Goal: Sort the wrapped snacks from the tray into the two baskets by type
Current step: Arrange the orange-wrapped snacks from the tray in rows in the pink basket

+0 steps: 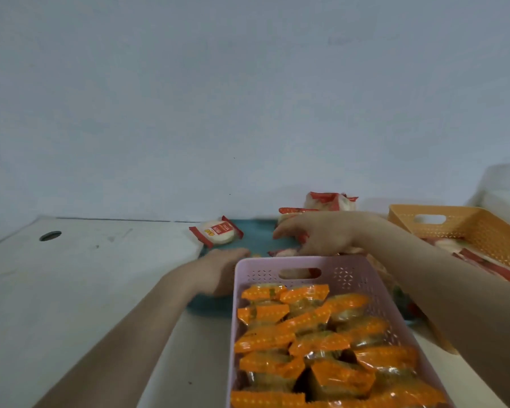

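Now two baskets; right hand spread, left hand grip unclear.

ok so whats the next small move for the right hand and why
Probably close the right hand on a red snack beneath it and carry it to the orange basket, which already holds red-wrapped ones. The pink basket holds only orange packs, and red snacks remain on the tray.

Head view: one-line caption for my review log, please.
Both hands reach over the pink basket of orange-wrapped snacks toward red-wrapped snacks on the teal tray.
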A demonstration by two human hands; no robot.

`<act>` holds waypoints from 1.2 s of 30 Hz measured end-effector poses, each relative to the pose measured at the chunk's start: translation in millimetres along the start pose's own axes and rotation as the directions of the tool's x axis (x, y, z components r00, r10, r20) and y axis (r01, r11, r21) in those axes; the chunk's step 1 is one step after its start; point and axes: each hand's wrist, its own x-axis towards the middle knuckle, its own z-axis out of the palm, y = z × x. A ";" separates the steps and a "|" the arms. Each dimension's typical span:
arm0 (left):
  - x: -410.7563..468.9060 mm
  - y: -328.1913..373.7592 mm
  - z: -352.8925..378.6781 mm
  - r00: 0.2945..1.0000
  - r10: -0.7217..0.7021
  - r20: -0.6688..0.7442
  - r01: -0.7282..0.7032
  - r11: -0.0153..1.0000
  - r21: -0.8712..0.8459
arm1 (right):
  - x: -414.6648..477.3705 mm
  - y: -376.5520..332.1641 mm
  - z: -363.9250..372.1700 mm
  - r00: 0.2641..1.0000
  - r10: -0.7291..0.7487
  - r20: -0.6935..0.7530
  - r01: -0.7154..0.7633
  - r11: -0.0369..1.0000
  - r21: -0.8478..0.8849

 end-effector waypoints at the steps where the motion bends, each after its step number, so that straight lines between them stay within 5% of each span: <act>1: 11.9 -3.5 7.7 1.000 0.001 -0.021 0.000 0.999 0.054 | 5.0 -4.0 -1.1 0.997 0.024 0.070 -0.018 0.997 -0.080; 4: 27.8 -18.5 17.4 0.997 -0.002 -0.081 -0.003 0.998 -0.056 | 18.4 -15.8 -2.8 0.967 0.110 0.229 -0.051 0.968 -0.248; 7: 28.8 -12.7 10.7 0.933 -0.207 -0.293 0.070 0.906 -0.416 | 27.5 -16.3 3.4 0.988 0.053 0.144 -0.021 0.976 -0.217; 10: -3.0 5.5 -12.6 0.793 -0.158 -0.588 -0.205 0.840 -0.502 | 15.4 -14.0 2.1 0.963 -0.033 -0.266 0.104 0.961 0.257; 12: -20.9 28.8 -29.2 0.727 -0.025 -0.686 -0.374 0.824 -0.426 | -5.4 -19.9 -4.9 0.937 -0.038 -0.348 0.248 0.773 0.584; 14: -32.8 53.4 -37.1 0.704 0.113 -0.702 -0.425 0.858 -0.288 | -24.6 -29.2 -8.7 0.916 -0.092 -0.390 0.352 0.649 0.674; 18: -51.1 83.7 -29.1 0.653 0.234 -0.720 -0.411 0.909 -0.077 | -61.1 -25.4 -7.0 0.800 -0.038 -0.598 0.336 0.855 0.395; 20: -59.7 87.7 -24.2 0.656 0.269 -0.705 -0.402 0.915 -0.024 | -84.4 -11.4 -5.3 0.800 -0.012 -0.600 0.280 0.892 0.356; 23: -71.1 95.5 -19.0 0.919 0.306 -0.248 -0.338 0.936 -0.097 | -109.4 -3.7 5.0 0.858 -0.016 -0.513 0.122 0.978 0.172; 25: -71.3 98.1 -13.6 0.960 0.279 0.039 -0.280 0.960 0.029 | -109.3 -8.3 13.8 0.911 -0.018 -0.412 0.024 1.000 0.010; 26: -70.1 98.9 -10.7 0.960 0.273 0.065 -0.278 0.957 0.078 | -109.4 -11.7 18.2 0.937 -0.007 -0.350 -0.016 0.998 -0.062; 30: -69.5 99.3 -4.3 0.934 0.301 -0.194 -0.260 0.943 0.209 | -113.7 -18.5 39.4 0.983 0.051 -0.174 -0.068 0.993 -0.092; 34: -71.0 96.1 4.0 0.845 0.302 -0.442 -0.197 0.944 0.266 | -115.3 -18.4 59.1 0.866 0.008 -0.499 -0.048 0.997 -0.067; 36: -75.0 96.9 2.9 0.806 0.334 -0.488 -0.246 0.940 0.237 | -117.6 -21.5 62.6 0.839 0.025 -0.543 -0.076 0.995 -0.071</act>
